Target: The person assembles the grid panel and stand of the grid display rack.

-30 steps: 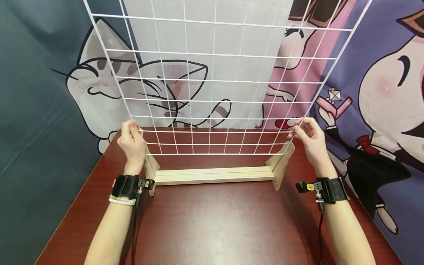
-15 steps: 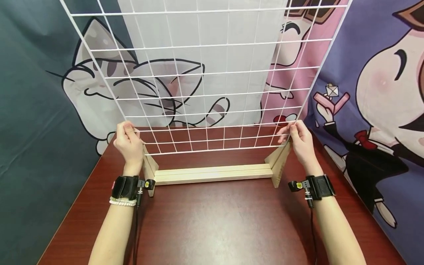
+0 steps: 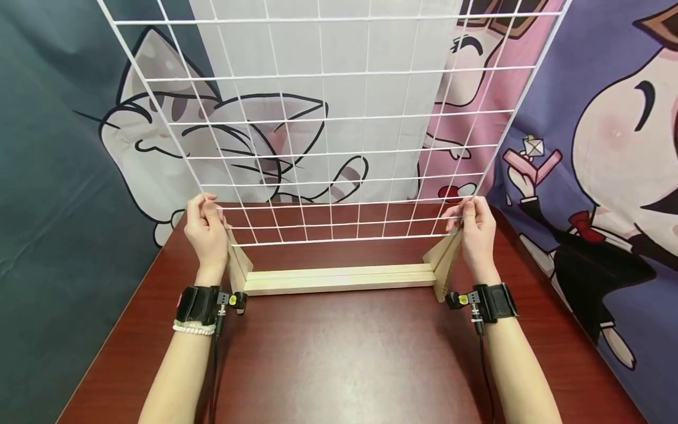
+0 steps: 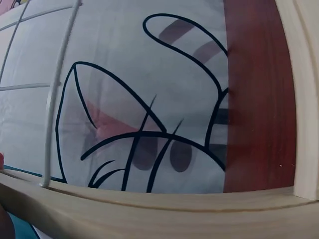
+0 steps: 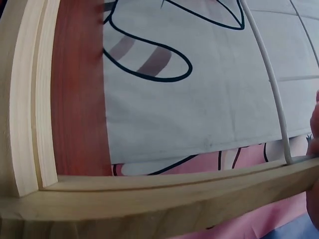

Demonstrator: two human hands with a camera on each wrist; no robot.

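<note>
The right grip point(image 3: 478, 231) – pinching the white grid point(image 3: 326, 118) (like the left grip point(image 3: 207, 234)) – has shifted inward.

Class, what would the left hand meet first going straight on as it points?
Beyond the white grid it grips, the left hand would probably meet the printed cloth behind the table; depth is unclear.

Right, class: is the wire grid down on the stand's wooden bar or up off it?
The grid is up off it: both wrist views show a gap between its bottom wire and the wooden bar.
</note>
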